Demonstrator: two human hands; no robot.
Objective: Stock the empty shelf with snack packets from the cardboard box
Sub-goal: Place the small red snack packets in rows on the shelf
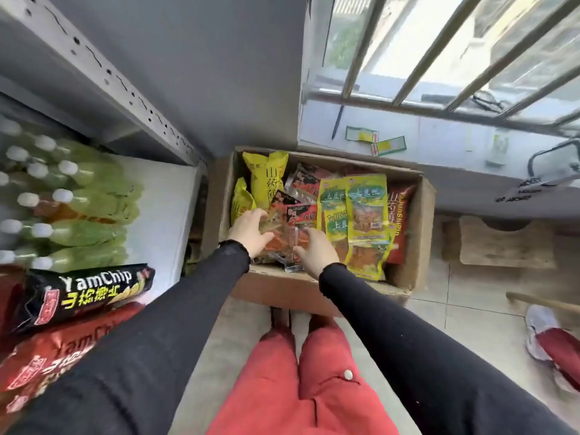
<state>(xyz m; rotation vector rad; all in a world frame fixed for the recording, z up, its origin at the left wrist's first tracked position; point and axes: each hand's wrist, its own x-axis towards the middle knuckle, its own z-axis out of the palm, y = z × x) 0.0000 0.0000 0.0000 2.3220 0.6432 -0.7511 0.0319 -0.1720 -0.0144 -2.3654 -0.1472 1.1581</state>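
Both hands down in the open cardboard box (420, 233) on the floor, left hand (249, 230) and right hand (315, 252) with fingers curled onto a bunch of clear red-and-black snack packets (290, 229) at the near left of the box. Packed tight around them: yellow yam-chip bags (266, 178) far left, green-and-yellow packets (365, 211) right, a red bag (398, 221) against the right wall. To the left, a white shelf (166, 211) carrying green bottles (84, 202) and black (88, 291) and red YamChip bags (59, 350); barred window (439, 48) beyond, far right.
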